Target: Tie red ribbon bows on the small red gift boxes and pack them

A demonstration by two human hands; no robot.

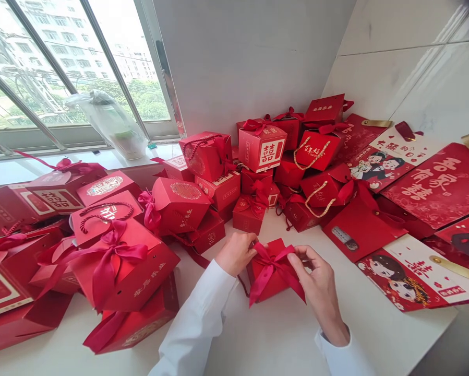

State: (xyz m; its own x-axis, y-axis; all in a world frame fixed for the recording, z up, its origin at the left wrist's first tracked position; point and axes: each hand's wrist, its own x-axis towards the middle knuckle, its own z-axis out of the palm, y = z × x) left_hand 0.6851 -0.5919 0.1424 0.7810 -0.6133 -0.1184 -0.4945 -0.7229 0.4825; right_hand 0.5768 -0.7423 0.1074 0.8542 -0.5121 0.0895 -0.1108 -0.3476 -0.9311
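Items counted in view: two hands, namely one left hand (236, 254) and one right hand (320, 292); one red gift box (263, 279) between them, carrying one pink satin bow (275, 261); over a dozen further red gift boxes (260, 149); two flat red packets printed with a cartoon couple (379, 169); one plastic bag (107, 125).

My small red gift box (266, 277) sits on the white counter (257, 334) at twelve o'clock, slightly askew. A deep pink satin ribbon (275, 263) crosses its top in a loose bow, tails falling toward six o'clock. My left hand (237, 254) grips the box's nine o'clock corner; my right hand (316, 282) pinches the ribbon at three o'clock.
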